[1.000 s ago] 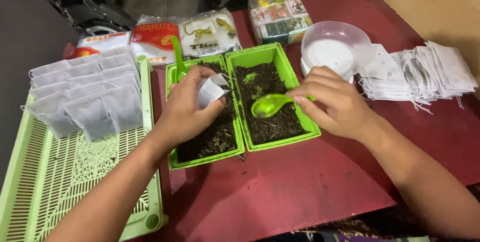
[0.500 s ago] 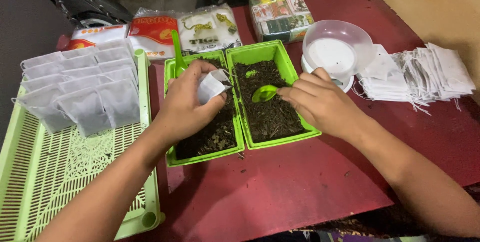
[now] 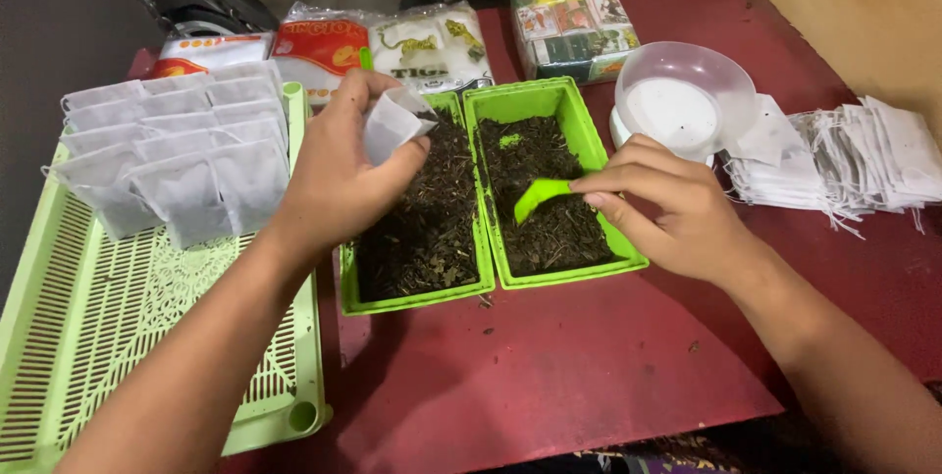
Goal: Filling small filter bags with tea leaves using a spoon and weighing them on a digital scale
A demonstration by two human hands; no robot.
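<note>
While both hands work over the two green tubs, the things on the red bench (image 3: pixel 549 376) lie as follows, left to right.

Slotted tray: a pale green plastic tray (image 3: pixel 118 337) lies at the far left of the bench, its near part bare.
Filled bags: rows of small white filter bags (image 3: pixel 167 155), overlapping one another, cover the far end of that tray.
Packets: three printed packets (image 3: pixel 324 42), red, white and orange, lie side by side at the back, just behind the tray and the tubs.
Left hand: the left hand (image 3: pixel 339 175) is closed on an open white bag (image 3: pixel 392 126), thumb below and fingers above, and holds it tilted over the far end of the left tub.
Left tub: a green rectangular tub (image 3: pixel 417 292) full of dark loose leaf, touching the right tub along its long side.
Right tub: a second green tub (image 3: pixel 579 268), also holding dark leaf.
Scoop: a small green scoop (image 3: pixel 540 197) sits with its bowl down in the leaf of the right tub.
Right hand: the right hand (image 3: pixel 667 204) pinches the handle of the scoop between narrowed fingertips, wrist over the tub's right rim.
Box: a printed carton (image 3: pixel 574 27) stands at the back, behind the right tub.
Bowl: a translucent white bowl (image 3: pixel 687 101) sits just beyond the right hand.
Empty bags: a fanned heap of flat white bags with strings (image 3: pixel 844 160) lies at the far right, beside the bowl.
</note>
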